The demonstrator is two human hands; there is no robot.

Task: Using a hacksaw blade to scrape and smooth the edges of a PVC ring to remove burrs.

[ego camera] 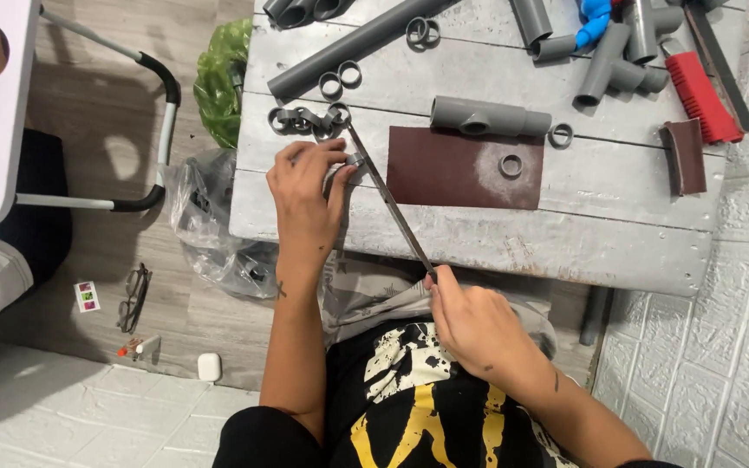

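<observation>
My left hand (305, 186) pinches a small grey pipe ring (354, 160) against the worn wooden bench (478, 234). My right hand (470, 316) grips the near end of a long thin metal file (387, 198), which runs diagonally up to the ring and past it. Just beyond my left hand lies a heap of cut grey rings (307, 119). To the right, a dark brown sheet of sandpaper (444, 165) lies flat with one ring (511, 165) on it.
Grey pipes (353, 43) and a tee fitting (487, 117) lie across the bench, with a red-handled saw (695, 91) at the far right. A green bag (223, 78) and a clear plastic bag (210, 225) sit on the floor at left, near eyeglasses (134, 296).
</observation>
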